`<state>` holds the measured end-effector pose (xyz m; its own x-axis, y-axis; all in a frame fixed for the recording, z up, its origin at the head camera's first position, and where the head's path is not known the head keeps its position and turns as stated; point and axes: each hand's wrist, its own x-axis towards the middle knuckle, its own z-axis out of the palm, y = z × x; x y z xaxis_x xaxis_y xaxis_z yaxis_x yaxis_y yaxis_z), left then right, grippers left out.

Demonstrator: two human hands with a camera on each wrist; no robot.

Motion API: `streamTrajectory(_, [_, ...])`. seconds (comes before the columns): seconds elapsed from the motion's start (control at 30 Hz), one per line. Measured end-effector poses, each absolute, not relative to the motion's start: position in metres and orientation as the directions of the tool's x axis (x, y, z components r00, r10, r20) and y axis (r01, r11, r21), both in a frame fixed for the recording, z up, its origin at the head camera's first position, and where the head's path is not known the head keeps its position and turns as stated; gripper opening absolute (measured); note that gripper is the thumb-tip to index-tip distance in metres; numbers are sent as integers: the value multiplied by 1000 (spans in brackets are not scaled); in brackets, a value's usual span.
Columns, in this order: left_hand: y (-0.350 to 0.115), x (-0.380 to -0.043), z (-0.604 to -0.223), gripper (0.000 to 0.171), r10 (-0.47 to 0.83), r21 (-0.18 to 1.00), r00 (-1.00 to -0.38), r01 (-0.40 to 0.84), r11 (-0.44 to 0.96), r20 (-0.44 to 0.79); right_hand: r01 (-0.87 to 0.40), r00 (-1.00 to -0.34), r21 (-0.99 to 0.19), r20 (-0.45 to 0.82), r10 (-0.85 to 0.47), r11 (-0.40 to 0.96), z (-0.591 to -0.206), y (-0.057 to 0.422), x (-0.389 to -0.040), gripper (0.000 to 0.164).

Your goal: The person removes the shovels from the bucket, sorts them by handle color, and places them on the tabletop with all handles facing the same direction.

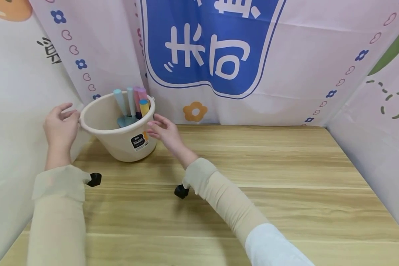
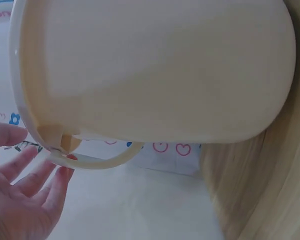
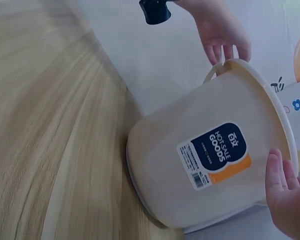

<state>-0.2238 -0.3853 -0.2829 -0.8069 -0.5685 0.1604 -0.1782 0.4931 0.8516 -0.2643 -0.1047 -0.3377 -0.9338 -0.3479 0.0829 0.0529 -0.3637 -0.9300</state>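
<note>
A cream plastic bucket (image 1: 111, 142) stands upright on the wooden table in the back left corner, a printed label (image 3: 217, 156) on its side. Inside lean several handles: light blue handles (image 1: 120, 101), pink handles (image 1: 142, 94) and a yellow handle with a blue end (image 1: 144, 108). My left hand (image 1: 61, 127) is at the left rim, fingers loosely bent, with fingertips right by the end of the curved bucket handle (image 2: 105, 163). On the other side, my right hand (image 1: 166, 133) has its relaxed fingers beside the right rim. The lower ends of the contents are mostly hidden.
A printed cloth (image 1: 269, 103) hangs behind the table (image 1: 286, 177), and white cloth walls (image 1: 10, 129) enclose the left and right sides. Black wrist pieces (image 1: 181, 191) stick out beneath both sleeves, low over the tabletop.
</note>
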Motion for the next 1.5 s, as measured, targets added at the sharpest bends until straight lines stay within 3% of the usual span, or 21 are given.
streamTrajectory(0.3, [-394,-229,-288,52,-540,965,-840,-93,244,55,155,-940,-863,20,-339,-481,-334,-117,-263,57])
streamTrajectory(0.67, [-391,-232,-284,43,-558,929,-829,-190,317,21,264,-931,-785,-56,-360,-560,-326,-123,-258,63])
streamTrajectory(1.03, [-391,-234,-281,48,-568,907,-823,-251,338,-16,335,-933,-702,-152,-327,-629,-319,-131,-258,63])
streamTrajectory(1.5, [-386,-234,-280,46,-575,912,-818,-230,339,7,319,-940,-732,-164,-300,-602,-321,-129,-261,62])
